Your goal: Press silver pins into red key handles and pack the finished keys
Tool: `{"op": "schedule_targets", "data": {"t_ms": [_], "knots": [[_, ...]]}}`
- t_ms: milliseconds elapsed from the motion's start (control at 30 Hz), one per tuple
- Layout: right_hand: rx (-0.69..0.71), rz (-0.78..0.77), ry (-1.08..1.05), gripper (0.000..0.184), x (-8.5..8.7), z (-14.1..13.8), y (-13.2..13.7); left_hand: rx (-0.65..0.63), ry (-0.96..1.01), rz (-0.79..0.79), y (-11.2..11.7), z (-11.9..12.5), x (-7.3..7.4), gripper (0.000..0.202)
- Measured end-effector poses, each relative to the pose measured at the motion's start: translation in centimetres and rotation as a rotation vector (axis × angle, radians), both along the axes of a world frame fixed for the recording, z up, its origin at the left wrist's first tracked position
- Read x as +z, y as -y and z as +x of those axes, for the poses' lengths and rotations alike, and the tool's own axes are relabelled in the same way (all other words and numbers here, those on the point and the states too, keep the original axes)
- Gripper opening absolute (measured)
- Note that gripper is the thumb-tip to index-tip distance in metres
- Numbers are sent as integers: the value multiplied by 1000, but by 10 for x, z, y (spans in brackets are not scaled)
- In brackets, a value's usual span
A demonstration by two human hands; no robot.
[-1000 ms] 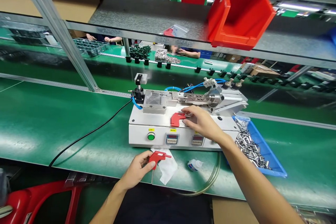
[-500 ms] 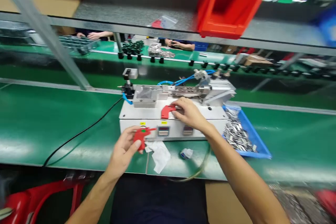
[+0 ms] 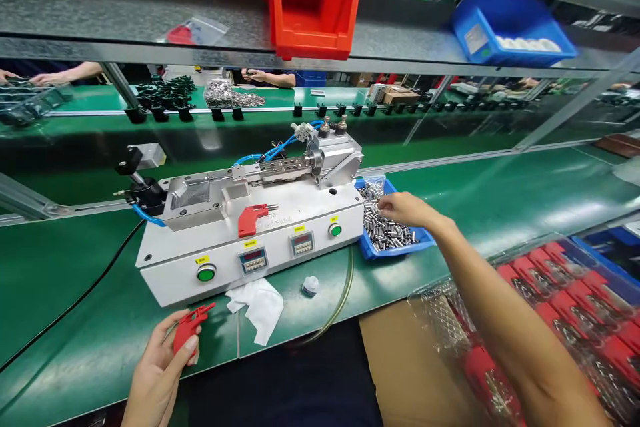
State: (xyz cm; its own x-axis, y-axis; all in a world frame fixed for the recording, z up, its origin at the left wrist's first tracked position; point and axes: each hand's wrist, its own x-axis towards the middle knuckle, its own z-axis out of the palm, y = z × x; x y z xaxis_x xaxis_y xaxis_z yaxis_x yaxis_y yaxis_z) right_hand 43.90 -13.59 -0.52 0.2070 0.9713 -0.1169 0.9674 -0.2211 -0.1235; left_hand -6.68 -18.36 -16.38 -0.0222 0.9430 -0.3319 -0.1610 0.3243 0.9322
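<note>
My left hand [image 3: 163, 363] is closed around a red pistol-shaped plastic part [image 3: 187, 332], held in front of the bench machine [image 3: 175, 283]. A second red plastic part [image 3: 250, 219] lies on the machine's top, with a thin metal tube sticking out of its right end. My right hand [image 3: 403, 208] is at a blue bin [image 3: 425, 240] filled with small shiny metal tubes [image 3: 387, 230]. Its fingers are pinched together at the pile, and whatever is between them is hidden.
A white cloth [image 3: 260, 307] and a small white-capped container [image 3: 310, 285] lie before the machine, near a clear hose [image 3: 345, 293]. Clear trays of red parts [image 3: 565, 293] stand at lower right. Overhead, a shelf bears a red bin [image 3: 315, 40] and a blue bin [image 3: 515, 47]. Co-workers' hands show behind.
My right hand has let go of the red part on the machine and moved right to the bin of tubes. My left hand still holds its red part, now lower. The view has turned right.
</note>
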Motion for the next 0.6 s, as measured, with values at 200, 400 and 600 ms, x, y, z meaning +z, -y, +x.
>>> {"op": "schedule_targets", "data": {"t_ms": [200,400,600], "knots": [[-20,59,-3,12,-69,-1,-8,-59,-61,93,-18,6,-10,66],[40,129,-181,12,-55,15,-10,-59,-135,161,-9,11,-18,63],[6,217,-513,50,-22,8,8,-65,-184,171,-4,14,-18,61]]}}
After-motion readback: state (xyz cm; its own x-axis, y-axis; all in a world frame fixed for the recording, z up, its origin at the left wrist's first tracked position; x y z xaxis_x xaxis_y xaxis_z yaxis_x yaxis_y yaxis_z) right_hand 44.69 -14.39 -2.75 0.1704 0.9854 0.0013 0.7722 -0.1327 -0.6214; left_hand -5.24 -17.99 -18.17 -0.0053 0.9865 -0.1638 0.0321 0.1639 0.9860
